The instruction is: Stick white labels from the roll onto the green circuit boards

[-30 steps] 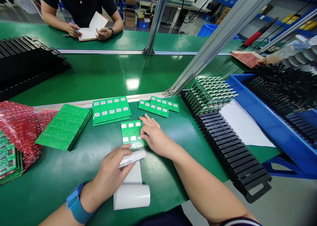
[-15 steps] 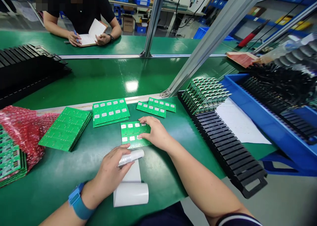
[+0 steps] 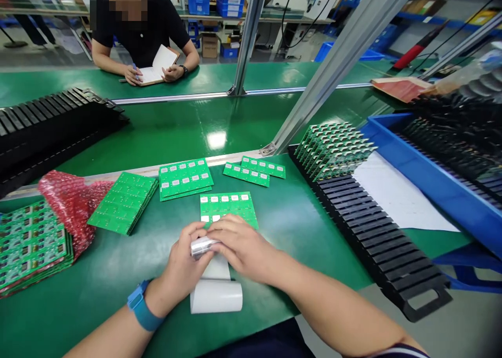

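Note:
My left hand (image 3: 181,264) is closed around a small roll of white labels (image 3: 201,247), held just in front of a green circuit board panel (image 3: 245,210). At the roll's right end, my right hand (image 3: 253,249) closes its thumb and fingers on it; any single label between the fingertips is hidden. White labels sit in rows on the board, whose near part my hands cover. Below the roll, a white backing strip (image 3: 216,297) hangs down and curls on the green table.
Labelled boards (image 3: 186,179), two narrow board strips (image 3: 254,170) and a bare board stack (image 3: 121,203) lie behind. Red bubble wrap (image 3: 72,206) and more boards are left. A black slotted rack (image 3: 376,237) and blue bin (image 3: 431,175) stand right. A person writes opposite.
My right hand has left the circuit board and come down to the label roll in my left hand. The view has shifted slightly. The board stays on the table.

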The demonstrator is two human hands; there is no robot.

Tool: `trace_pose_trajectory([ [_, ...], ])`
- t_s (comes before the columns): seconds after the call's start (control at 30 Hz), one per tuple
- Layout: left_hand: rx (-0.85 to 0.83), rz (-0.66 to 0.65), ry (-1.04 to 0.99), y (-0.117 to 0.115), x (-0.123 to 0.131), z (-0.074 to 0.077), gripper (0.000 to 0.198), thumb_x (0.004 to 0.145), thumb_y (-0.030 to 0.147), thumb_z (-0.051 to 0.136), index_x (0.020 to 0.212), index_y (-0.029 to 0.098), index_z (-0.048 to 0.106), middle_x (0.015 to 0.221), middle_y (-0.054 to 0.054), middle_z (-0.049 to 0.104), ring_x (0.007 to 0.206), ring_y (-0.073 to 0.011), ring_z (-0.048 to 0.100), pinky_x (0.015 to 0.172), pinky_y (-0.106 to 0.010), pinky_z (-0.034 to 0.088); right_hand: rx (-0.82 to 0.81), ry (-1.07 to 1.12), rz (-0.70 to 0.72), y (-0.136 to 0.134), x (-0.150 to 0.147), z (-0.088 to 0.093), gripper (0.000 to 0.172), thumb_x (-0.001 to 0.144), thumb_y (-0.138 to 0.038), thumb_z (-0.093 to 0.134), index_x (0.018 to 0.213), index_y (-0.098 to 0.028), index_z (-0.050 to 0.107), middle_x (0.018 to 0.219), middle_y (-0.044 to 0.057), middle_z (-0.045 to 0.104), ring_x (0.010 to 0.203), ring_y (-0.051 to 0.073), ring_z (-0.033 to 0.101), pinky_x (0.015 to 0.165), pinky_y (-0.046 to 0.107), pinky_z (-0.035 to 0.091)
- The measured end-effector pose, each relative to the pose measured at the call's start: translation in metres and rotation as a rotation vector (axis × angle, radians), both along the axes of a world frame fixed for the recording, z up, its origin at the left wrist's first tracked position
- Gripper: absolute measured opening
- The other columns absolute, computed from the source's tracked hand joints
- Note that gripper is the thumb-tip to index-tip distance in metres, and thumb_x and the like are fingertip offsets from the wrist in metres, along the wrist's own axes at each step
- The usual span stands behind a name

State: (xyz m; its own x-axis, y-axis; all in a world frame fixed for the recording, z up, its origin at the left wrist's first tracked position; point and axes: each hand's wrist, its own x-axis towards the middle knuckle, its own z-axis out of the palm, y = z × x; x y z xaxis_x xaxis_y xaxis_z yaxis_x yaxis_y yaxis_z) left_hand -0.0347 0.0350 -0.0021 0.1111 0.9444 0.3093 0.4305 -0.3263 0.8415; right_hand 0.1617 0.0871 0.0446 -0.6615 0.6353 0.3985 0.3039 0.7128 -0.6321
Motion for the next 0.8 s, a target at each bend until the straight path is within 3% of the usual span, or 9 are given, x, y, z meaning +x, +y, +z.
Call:
trace_pose_trajectory([
  [0.23,-0.006,-0.031,0.027,0.002,0.002,-0.001,0.061,0.092,0.014,0.062,0.146,0.026,0.034,0.094,0.000,0.070,0.078,-0.0138,0.071,0.073,-0.026,0.059,-0.039,0.001,-0.038,-0.002,-0.014,-0.018,0.018,0.101,-0.012,0.056,0.093,-0.018,0.071,0.095,0.006,0.074,0.087,0.020,0.064,0.086,0.039,0.054],
  [0.4,0.048,-0.038,0.082,0.001,0.001,-0.004,0.061,0.096,0.016,0.060,0.150,0.025,0.033,0.098,-0.003,0.070,0.080,-0.0160,0.072,0.075,-0.029,0.061,-0.055,0.053,-0.060,-0.003,-0.013,-0.019,0.013,0.098,-0.012,0.062,0.091,-0.020,0.070,0.091,0.004,0.074,0.086,0.020,0.065,0.087,0.041,0.053],
  [0.57,0.198,0.005,0.224,-0.002,-0.005,-0.014,0.061,0.101,0.024,0.058,0.155,0.023,0.029,0.107,-0.011,0.071,0.095,-0.0233,0.074,0.087,-0.040,0.062,-0.063,0.087,-0.068,-0.005,-0.014,-0.016,0.013,0.098,-0.011,0.060,0.103,-0.019,0.069,0.103,0.008,0.073,0.097,0.022,0.065,0.092,0.043,0.054],
  [0.8,0.154,-0.026,0.182,0.000,-0.002,-0.007,0.064,0.099,0.017,0.057,0.155,0.023,0.028,0.102,-0.006,0.071,0.085,-0.0179,0.074,0.078,-0.031,0.062,0.011,0.092,-0.049,-0.001,-0.015,-0.020,0.014,0.097,-0.011,0.062,0.089,-0.019,0.070,0.091,0.005,0.074,0.085,0.020,0.065,0.083,0.038,0.056],
])
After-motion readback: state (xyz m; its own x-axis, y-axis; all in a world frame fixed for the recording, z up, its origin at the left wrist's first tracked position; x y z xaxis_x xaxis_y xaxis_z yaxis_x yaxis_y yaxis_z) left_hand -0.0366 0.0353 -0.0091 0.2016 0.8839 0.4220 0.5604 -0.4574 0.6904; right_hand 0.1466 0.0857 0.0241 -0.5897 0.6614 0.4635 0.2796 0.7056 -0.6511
